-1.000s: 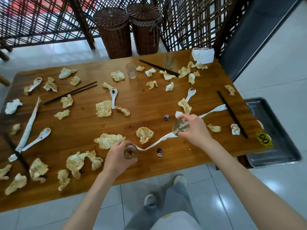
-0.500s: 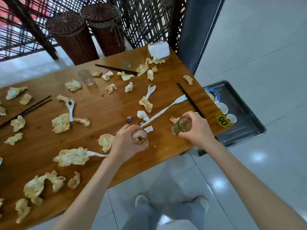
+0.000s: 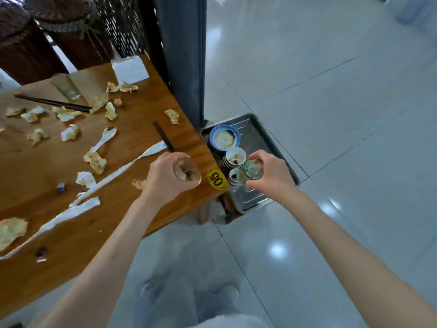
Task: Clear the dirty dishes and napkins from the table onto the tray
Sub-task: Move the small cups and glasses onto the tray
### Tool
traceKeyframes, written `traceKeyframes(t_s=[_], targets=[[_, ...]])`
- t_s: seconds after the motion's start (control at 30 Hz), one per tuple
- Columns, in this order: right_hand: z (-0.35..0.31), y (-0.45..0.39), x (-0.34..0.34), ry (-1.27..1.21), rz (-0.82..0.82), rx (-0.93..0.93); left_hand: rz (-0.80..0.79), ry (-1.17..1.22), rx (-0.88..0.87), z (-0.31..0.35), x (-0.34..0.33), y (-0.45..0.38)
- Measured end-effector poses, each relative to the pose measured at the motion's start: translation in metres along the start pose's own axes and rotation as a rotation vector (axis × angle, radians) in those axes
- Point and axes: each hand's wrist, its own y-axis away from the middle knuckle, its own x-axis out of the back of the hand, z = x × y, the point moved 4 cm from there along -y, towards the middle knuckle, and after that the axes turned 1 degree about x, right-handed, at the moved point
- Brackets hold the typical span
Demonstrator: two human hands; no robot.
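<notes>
The person stands at the corner of the wooden surface (image 3: 132,143) with a dirty glass in each hand. The right hand (image 3: 272,176) has its fingers (image 3: 257,157) curled round a glass (image 3: 251,172), holding it above the near half of the metal tray (image 3: 260,138), which sits low beside the surface. The left hand (image 3: 163,178) grips the other glass (image 3: 186,172) the same way, above the surface's corner near the yellow number tag (image 3: 216,180), not yet over the tray.

The step in hand looks to be setting the right glass down. To do it well I'd lower it straight, upright, into the bare metal nearer the person, clear of the stacked small cups (image 3: 234,157) and the little cup (image 3: 234,176) just beside it; the glass appears to overlap them from this angle, though I cannot tell whether it touches. Knocking that stack is the risk, so the bottom should land flat before the fingers let go. Then the left glass can come across and stand next to it, leaving the blue-rimmed dish (image 3: 224,138) at the far end alone.

Plenty remains on the surface: crumpled napkins (image 3: 95,160), a white spoon (image 3: 106,136), dark chopsticks (image 3: 52,102), long twisted paper strips (image 3: 123,169) and another glass (image 3: 67,87) further back.
</notes>
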Motion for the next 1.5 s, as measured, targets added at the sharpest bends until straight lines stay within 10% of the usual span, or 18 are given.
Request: traceKeyframes(t_s=[0.6,1.5], targets=[[0.137,-0.167,0.045,0.021,-0.087,0.007,0.014,-0.041,0.081,0.072,-0.123,-0.191],[0.298,-0.477,-0.121,0.097,-0.235,0.203,0.162,-0.098,0.266,-0.057,-0.351,-0.429]])
